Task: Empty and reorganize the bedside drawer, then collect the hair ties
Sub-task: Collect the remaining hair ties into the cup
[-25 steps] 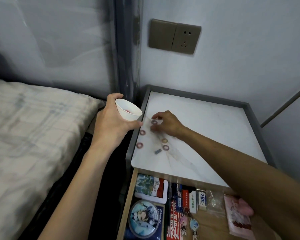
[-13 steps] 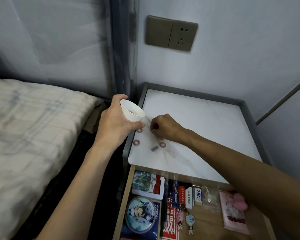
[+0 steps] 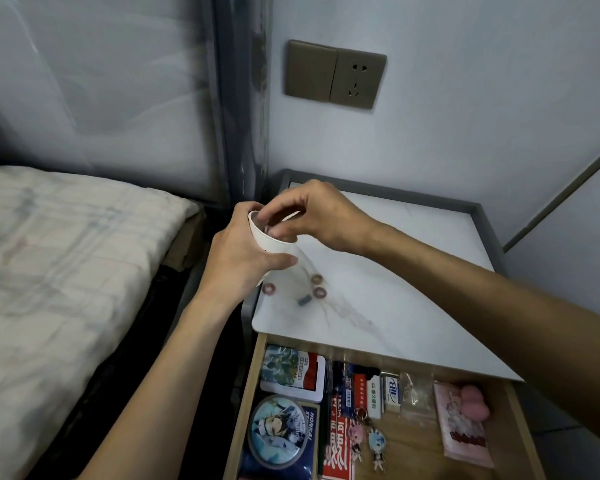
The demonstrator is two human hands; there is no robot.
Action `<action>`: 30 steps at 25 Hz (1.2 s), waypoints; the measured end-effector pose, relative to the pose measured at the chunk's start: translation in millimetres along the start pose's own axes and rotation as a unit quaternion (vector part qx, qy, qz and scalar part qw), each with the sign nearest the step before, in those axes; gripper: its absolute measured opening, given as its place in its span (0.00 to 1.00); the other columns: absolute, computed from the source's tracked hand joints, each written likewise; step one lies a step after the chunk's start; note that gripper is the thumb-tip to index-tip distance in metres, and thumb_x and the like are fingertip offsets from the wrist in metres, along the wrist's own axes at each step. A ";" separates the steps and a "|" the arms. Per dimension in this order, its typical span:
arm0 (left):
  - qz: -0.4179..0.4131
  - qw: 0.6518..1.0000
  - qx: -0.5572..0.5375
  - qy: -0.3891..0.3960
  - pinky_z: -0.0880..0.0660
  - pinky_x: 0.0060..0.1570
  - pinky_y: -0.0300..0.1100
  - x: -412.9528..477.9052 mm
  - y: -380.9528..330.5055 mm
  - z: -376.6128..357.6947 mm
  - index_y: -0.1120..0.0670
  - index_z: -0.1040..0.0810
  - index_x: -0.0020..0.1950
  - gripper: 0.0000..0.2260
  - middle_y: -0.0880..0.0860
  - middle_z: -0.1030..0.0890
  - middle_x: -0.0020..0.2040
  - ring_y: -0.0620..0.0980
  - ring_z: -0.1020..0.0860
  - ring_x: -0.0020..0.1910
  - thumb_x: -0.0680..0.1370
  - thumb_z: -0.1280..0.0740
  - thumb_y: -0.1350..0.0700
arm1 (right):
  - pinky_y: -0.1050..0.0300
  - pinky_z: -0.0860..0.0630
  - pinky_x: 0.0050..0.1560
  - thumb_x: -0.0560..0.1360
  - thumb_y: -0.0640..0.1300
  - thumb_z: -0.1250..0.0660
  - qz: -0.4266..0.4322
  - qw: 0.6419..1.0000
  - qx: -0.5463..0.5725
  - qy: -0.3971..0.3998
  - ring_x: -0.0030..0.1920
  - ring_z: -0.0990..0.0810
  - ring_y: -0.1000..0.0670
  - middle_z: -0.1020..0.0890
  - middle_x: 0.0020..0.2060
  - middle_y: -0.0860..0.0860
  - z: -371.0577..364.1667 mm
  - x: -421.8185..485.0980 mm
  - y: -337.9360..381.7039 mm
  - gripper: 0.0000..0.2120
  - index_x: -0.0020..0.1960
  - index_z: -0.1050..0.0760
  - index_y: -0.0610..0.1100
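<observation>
My left hand (image 3: 243, 261) grips a small white paper cup (image 3: 272, 241), tilted, above the left edge of the white bedside table top (image 3: 406, 268). My right hand (image 3: 321, 213) hovers over the cup with its fingertips bunched inside the mouth, pinching what looks like a small hair tie. Three reddish hair ties (image 3: 268, 289) (image 3: 316, 279) (image 3: 320, 292) and one grey-blue hair tie (image 3: 304, 300) lie on the table top just below the cup. The wooden drawer (image 3: 248, 386) beneath stands pulled out.
The drawer holds card boxes (image 3: 293, 370), a round badge (image 3: 279, 429), red packets, keychain figures (image 3: 366, 436), a clear bag and a pink pouch (image 3: 465, 424). A bed (image 3: 56, 258) lies to the left across a dark gap. A wall socket (image 3: 335, 77) sits above the table.
My right hand has left the table top with ties it picked up and moved to the cup's mouth. Fewer ties lie on the table. The cup shifted slightly right.
</observation>
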State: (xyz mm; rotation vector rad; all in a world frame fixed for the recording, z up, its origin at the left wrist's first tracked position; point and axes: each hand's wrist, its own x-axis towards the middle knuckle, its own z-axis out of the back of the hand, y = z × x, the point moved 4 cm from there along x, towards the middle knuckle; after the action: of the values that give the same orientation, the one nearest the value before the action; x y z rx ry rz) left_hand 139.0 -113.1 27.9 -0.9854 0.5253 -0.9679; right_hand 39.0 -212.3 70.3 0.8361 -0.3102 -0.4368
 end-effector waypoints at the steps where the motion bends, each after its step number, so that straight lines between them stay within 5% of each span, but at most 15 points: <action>1: 0.004 1.000 -0.007 -0.008 0.32 0.35 0.27 0.4 1.1 1.7 0.47 0.30 0.65 0.36 0.43 0.21 0.51 0.37 0.24 0.44 0.62 0.18 0.56 | 0.65 0.23 0.47 0.71 0.31 0.27 -0.004 0.999 0.042 -0.022 0.45 0.16 0.56 0.14 0.44 0.47 3.5 0.6 -1.8 0.11 0.52 0.16 0.39; 4: 0.008 0.999 -0.023 -0.033 0.31 0.36 0.25 2.4 5.7 6.3 0.46 0.29 0.61 0.35 0.43 0.20 0.49 0.39 0.23 0.46 0.59 0.17 0.56 | 0.61 0.21 0.51 0.75 0.28 0.33 -0.012 0.984 0.162 -0.067 0.45 0.16 0.53 0.15 0.44 0.45 9.3 0.3 -11.8 0.09 0.53 0.19 0.35; 8: 0.009 0.996 -0.041 -0.073 0.25 0.49 0.39 5.0 9.6 16.2 0.46 0.29 0.63 0.36 0.47 0.20 0.53 0.49 0.23 0.53 0.59 0.17 0.55 | 0.60 0.20 0.46 0.78 0.28 0.37 -0.112 0.957 0.212 -0.165 0.40 0.19 0.51 0.17 0.42 0.45 5.3 1.2 -57.8 0.09 0.49 0.20 0.37; 10: 0.010 0.995 -0.045 -0.093 0.23 0.53 0.45 6.4 11.6 22.1 0.47 0.29 0.62 0.35 0.49 0.20 0.53 0.50 0.23 0.54 0.60 0.17 0.55 | 0.58 0.24 0.46 0.76 0.35 0.31 -0.181 0.974 0.070 -0.115 0.44 0.20 0.51 0.17 0.44 0.47 -14.8 -0.1 -86.9 0.06 0.53 0.18 0.38; 12: 0.010 0.993 -0.049 -0.104 0.23 0.55 0.47 7.2 11.8 24.3 0.47 0.29 0.62 0.35 0.49 0.20 0.53 0.51 0.22 0.54 0.59 0.17 0.55 | 0.60 0.29 0.48 0.71 0.47 0.24 -0.212 0.976 -0.048 -0.008 0.49 0.22 0.51 0.19 0.49 0.49 -46.5 -3.2 -104.2 0.14 0.55 0.18 0.45; 14: 0.008 0.993 -0.050 -0.104 0.23 0.55 0.47 7.3 11.5 24.1 0.47 0.29 0.62 0.35 0.49 0.21 0.54 0.51 0.22 0.55 0.59 0.17 0.55 | 0.62 0.32 0.46 0.63 0.54 0.19 -0.178 0.980 -0.087 0.021 0.46 0.26 0.51 0.23 0.46 0.50 -70.2 0.3 -107.7 0.17 0.47 0.23 0.55; 17: 0.008 0.994 -0.050 -0.099 0.23 0.55 0.46 6.4 11.1 23.2 0.47 0.29 0.63 0.35 0.49 0.21 0.54 0.51 0.23 0.55 0.60 0.17 0.54 | 0.66 0.31 0.45 0.64 0.47 0.18 -0.150 0.985 -0.088 0.000 0.44 0.25 0.52 0.25 0.49 0.49 -82.4 0.6 -103.2 0.19 0.50 0.22 0.47; 19: 0.010 0.994 -0.050 -0.094 0.23 0.55 0.46 5.4 10.3 22.7 0.47 0.29 0.63 0.35 0.49 0.21 0.54 0.51 0.23 0.55 0.60 0.17 0.54 | 0.65 0.30 0.45 0.68 0.41 0.22 -0.111 0.987 -0.112 -0.008 0.42 0.22 0.52 0.19 0.48 0.46 -84.0 -3.9 -96.3 0.12 0.49 0.19 0.41; 21: 0.010 0.995 -0.044 -0.090 0.24 0.54 0.44 5.3 9.2 21.5 0.47 0.29 0.64 0.35 0.49 0.21 0.55 0.51 0.23 0.55 0.61 0.17 0.54 | 0.61 0.28 0.47 0.73 0.37 0.29 -0.051 0.986 -0.158 0.029 0.42 0.21 0.51 0.16 0.44 0.47 -86.1 -9.3 -86.7 0.03 0.46 0.18 0.40; 23: 0.008 0.996 -0.039 -0.084 0.24 0.52 0.42 5.9 8.0 19.8 0.46 0.29 0.64 0.35 0.49 0.21 0.55 0.50 0.23 0.55 0.61 0.17 0.54 | 0.58 0.25 0.49 0.75 0.35 0.33 -0.009 0.974 -0.216 0.075 0.44 0.20 0.50 0.16 0.45 0.47 -85.2 -13.8 -81.1 0.06 0.47 0.18 0.40; 28: 0.009 0.996 -0.036 -0.079 0.24 0.54 0.44 3.5 6.7 19.4 0.47 0.29 0.65 0.36 0.50 0.22 0.56 0.51 0.24 0.56 0.61 0.17 0.54 | 0.71 0.29 0.43 0.76 0.39 0.31 -0.077 0.972 -0.203 0.092 0.39 0.23 0.60 0.18 0.45 0.51 -47.1 -33.9 -85.3 0.09 0.56 0.19 0.44; 30: 0.009 0.996 -0.035 -0.076 0.25 0.54 0.43 4.3 6.7 18.6 0.47 0.30 0.65 0.36 0.50 0.22 0.56 0.51 0.24 0.57 0.62 0.17 0.54 | 0.67 0.26 0.45 0.76 0.42 0.29 -0.075 0.961 -0.228 0.135 0.41 0.22 0.58 0.18 0.44 0.52 -45.9 -44.4 -89.1 0.11 0.59 0.20 0.44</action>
State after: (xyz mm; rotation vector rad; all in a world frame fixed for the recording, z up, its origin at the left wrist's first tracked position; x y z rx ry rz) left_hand 158.0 -107.1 31.2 -1.1055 0.4418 -0.8555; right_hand -2.0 -213.8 -31.4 0.4590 0.1085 -0.5048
